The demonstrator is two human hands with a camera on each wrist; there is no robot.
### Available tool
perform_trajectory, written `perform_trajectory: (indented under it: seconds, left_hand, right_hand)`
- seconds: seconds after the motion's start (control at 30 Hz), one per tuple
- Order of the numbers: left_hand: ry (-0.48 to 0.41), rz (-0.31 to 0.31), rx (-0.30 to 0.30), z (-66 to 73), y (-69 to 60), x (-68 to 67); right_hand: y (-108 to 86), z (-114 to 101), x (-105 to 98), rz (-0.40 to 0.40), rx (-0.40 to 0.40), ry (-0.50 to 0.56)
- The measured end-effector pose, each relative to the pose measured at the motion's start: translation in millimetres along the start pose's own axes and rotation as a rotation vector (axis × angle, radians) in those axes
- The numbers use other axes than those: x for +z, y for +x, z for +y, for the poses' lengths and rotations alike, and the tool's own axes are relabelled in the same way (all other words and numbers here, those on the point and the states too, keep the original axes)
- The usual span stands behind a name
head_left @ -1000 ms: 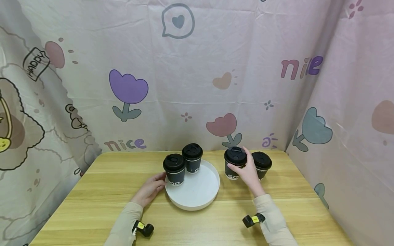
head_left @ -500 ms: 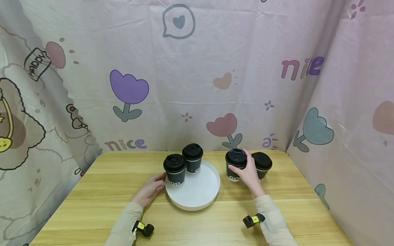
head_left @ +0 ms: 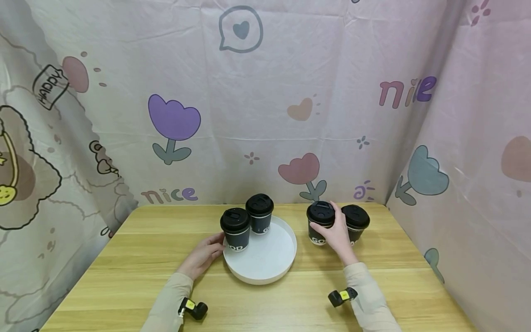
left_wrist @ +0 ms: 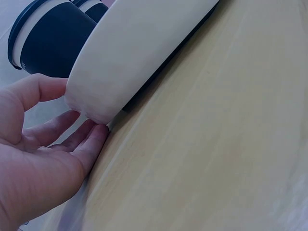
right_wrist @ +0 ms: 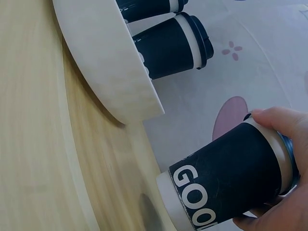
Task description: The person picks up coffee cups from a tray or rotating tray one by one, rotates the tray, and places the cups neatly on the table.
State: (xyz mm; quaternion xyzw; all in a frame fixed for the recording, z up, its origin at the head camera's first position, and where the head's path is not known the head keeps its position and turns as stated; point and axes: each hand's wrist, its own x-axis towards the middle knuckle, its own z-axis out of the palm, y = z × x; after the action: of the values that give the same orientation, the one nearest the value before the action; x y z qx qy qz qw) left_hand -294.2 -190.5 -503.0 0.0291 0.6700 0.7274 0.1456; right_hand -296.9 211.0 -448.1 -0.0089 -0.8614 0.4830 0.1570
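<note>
My right hand [head_left: 338, 233] grips a black paper cup [right_wrist: 226, 175] by its upper part, thumb on one side and fingers on the other. The cup has a black lid and white lettering and stands nearly upright; whether its base touches the table is unclear. Close against that hand's right side is another lidded black cup [head_left: 356, 221], partly hidden. My left hand [head_left: 202, 258] holds the near-left edge of a round white tray [left_wrist: 130, 53], thumb at the rim and fingertips low on the wall. On the tray stand a front cup [head_left: 236, 230] and a rear cup [head_left: 260, 214].
A wooden table [head_left: 303, 299] carries everything, its back edge close to a printed curtain [head_left: 232, 120]. Another curtain side [head_left: 477, 138] hangs at the right. Small black cameras are strapped to both wrists.
The right hand and its cup have shifted slightly to the right and nearer. The cup beside it has also moved a little right. The left hand and tray stay put.
</note>
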Motion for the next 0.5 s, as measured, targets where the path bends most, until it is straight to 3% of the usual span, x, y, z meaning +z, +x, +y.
perform_trajectory:
  seconds: [0.3,0.5]
  left_hand:
    - [-0.011,0.018,0.001,-1.7,2.4,0.3]
    - [-0.004,-0.002,0.000,-1.5,1.1,-0.6]
  right_hand:
    - [2.4,3.9,-4.9,0.027,0.008,-0.005]
    - [4.5,7.4,-9.3,0.042,0.022,-0.007]
